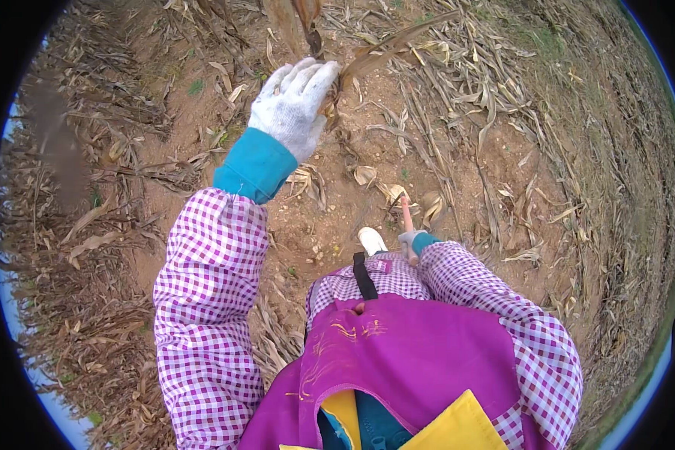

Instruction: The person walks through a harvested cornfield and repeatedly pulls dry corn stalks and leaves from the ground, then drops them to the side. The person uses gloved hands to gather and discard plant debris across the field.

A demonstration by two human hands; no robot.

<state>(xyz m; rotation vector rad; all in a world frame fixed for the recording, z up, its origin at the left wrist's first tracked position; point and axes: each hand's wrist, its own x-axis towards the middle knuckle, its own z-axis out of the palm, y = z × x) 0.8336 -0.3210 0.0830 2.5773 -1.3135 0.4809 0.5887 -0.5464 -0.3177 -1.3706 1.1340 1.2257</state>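
My left hand [292, 101], in a white knit glove with a teal cuff, reaches out ahead, its back toward me. Its fingers lie against a dry corn stalk [313, 40] with brown leaves; the palm side is hidden, so I cannot tell if they close around it. Low by my right thigh, my right hand [409, 241], gloved as well, grips the wooden handle [407, 214] of a hand tool. One end of the handle points forward over the ground; a thin dark part shows beside it, too small to make out.
Reddish-brown soil [337, 225] with small stones lies before me. Cut dry corn stalks [427, 129] spread over the right side, and a thick heap of dry stalks and leaves [90, 236] covers the left. My white shoe [372, 241] is near the tool handle.
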